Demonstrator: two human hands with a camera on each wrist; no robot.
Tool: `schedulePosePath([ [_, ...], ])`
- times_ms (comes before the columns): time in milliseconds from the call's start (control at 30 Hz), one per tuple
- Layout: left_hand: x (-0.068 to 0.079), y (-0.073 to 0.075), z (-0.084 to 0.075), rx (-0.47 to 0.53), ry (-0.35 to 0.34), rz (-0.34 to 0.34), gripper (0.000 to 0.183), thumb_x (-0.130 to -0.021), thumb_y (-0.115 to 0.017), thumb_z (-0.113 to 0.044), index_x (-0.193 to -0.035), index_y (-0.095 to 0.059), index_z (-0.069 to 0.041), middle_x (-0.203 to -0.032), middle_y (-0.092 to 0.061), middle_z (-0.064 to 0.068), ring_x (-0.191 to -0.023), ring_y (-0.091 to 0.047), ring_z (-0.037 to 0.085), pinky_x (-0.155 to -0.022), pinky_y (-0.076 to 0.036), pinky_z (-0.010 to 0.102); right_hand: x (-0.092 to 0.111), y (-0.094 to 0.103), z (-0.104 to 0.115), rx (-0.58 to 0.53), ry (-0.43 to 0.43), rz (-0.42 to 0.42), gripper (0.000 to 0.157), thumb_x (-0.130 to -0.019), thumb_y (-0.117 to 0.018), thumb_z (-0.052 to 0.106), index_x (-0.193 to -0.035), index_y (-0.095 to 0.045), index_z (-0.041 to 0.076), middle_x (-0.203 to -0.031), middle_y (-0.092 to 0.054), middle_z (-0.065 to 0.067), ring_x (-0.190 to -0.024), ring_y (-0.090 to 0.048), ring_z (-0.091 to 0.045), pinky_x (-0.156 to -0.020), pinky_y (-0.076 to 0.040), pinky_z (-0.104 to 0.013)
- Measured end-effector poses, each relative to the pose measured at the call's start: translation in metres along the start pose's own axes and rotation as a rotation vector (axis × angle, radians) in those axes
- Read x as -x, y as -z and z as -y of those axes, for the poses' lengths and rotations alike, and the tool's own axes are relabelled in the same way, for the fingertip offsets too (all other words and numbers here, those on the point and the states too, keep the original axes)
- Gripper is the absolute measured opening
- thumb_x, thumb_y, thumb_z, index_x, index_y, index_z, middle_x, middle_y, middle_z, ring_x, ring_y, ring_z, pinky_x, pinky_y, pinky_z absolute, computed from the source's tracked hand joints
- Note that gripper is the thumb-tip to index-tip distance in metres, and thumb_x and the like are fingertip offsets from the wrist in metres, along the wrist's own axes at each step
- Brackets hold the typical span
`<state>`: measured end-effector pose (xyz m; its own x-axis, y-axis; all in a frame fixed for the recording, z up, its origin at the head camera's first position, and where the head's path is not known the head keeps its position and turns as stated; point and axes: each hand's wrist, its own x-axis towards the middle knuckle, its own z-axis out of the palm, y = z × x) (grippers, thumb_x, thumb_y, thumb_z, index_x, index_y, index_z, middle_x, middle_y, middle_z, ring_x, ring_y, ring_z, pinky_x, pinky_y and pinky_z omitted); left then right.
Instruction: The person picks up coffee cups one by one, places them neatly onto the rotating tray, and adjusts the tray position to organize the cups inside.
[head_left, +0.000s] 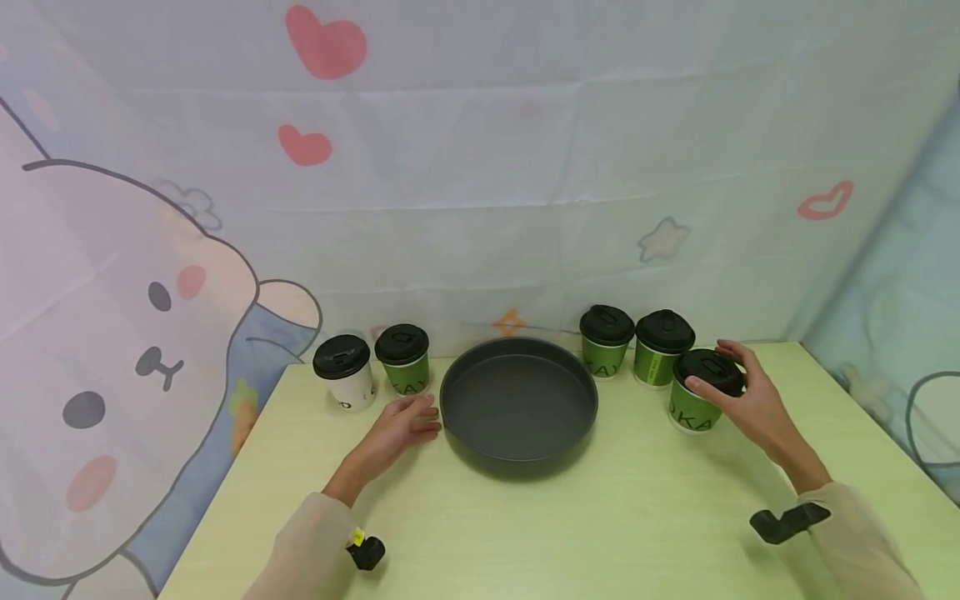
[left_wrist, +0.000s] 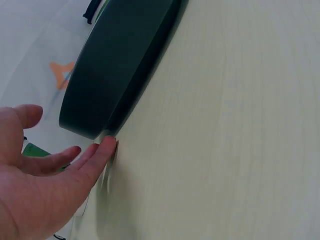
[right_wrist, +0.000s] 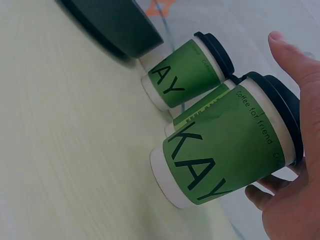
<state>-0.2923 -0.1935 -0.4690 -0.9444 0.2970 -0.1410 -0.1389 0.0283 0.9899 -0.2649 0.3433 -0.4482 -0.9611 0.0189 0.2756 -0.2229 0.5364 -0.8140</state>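
Observation:
My left hand (head_left: 397,435) is beside a round dark grey pan (head_left: 519,400), fingers loosely extended. In the left wrist view, its fingertips (left_wrist: 107,145) are right at the pan's lower edge. On the right, my right hand (head_left: 750,400) spreads around the black lid of the nearest green paper coffee cup (head_left: 693,410). In the right wrist view, the thumb (right_wrist: 292,57) stands straight with a gap to the lid, and the other fingers (right_wrist: 260,196) are partly hidden behind the cup. That cup stands upright on the table.
Two more green lidded cups, one (head_left: 654,363) and another (head_left: 604,354), stand behind the nearest cup. Left of the pan are a white lidded cup (head_left: 351,387) and a green one (head_left: 407,373). A printed cloth (head_left: 450,208) hangs along the back edge of the pale table (head_left: 525,533).

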Motion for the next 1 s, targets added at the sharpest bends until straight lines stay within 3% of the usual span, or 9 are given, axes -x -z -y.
schedulePosePath([
  [167, -0.001, -0.003, 0.002, 0.029, 0.034, -0.023, 0.059, -0.112, -0.046, -0.024, -0.151, -0.029, 0.017, -0.142, -0.048, 0.036, -0.118, -0.064, 0.033, -0.106, -0.053, 0.041, 0.001, -0.003, -0.003, -0.013, -0.014, 0.006, 0.093, -0.097, -0.074, 0.037, -0.165, -0.017, 0.008, -0.162, -0.027, -0.026, -0.143, -0.029, -0.052, -0.108, -0.030, -0.075],
  [333, -0.002, -0.004, 0.003, 0.050, 0.053, 0.014, 0.055, -0.112, -0.048, -0.025, -0.142, -0.042, 0.020, -0.122, -0.064, 0.027, -0.106, -0.070, 0.026, -0.100, -0.056, 0.040, 0.003, -0.003, -0.004, -0.014, -0.036, 0.028, 0.095, -0.097, -0.074, 0.038, -0.166, -0.014, 0.010, -0.161, -0.026, -0.028, -0.141, -0.030, -0.052, -0.104, -0.034, -0.072],
  [667, -0.009, -0.009, 0.008, 0.063, 0.083, 0.008, 0.052, -0.110, -0.051, -0.028, -0.133, -0.052, 0.018, -0.107, -0.066, 0.018, -0.094, -0.070, 0.020, -0.095, -0.059, 0.039, 0.003, -0.006, -0.009, 0.004, -0.056, 0.039, 0.095, -0.097, -0.075, 0.038, -0.166, -0.015, 0.013, -0.159, -0.029, -0.029, -0.138, -0.036, -0.049, -0.095, -0.043, -0.055],
  [867, -0.010, -0.010, 0.010, 0.066, 0.084, 0.013, 0.052, -0.109, -0.052, -0.029, -0.131, -0.053, 0.018, -0.105, -0.065, 0.016, -0.094, -0.069, 0.020, -0.093, -0.060, 0.036, 0.005, -0.007, -0.012, 0.005, -0.045, 0.021, 0.092, -0.097, -0.075, 0.036, -0.165, -0.018, 0.011, -0.157, -0.033, -0.026, -0.135, -0.040, -0.044, -0.087, -0.043, -0.027],
  [1000, -0.011, -0.010, 0.008, 0.064, 0.084, 0.016, 0.052, -0.109, -0.053, -0.030, -0.131, -0.053, 0.017, -0.106, -0.064, 0.017, -0.094, -0.069, 0.020, -0.094, -0.060, 0.037, 0.004, -0.007, -0.011, -0.012, -0.042, 0.014, 0.090, -0.097, -0.075, 0.035, -0.164, -0.019, 0.011, -0.156, -0.035, -0.024, -0.135, -0.040, -0.043, -0.085, -0.042, -0.022],
])
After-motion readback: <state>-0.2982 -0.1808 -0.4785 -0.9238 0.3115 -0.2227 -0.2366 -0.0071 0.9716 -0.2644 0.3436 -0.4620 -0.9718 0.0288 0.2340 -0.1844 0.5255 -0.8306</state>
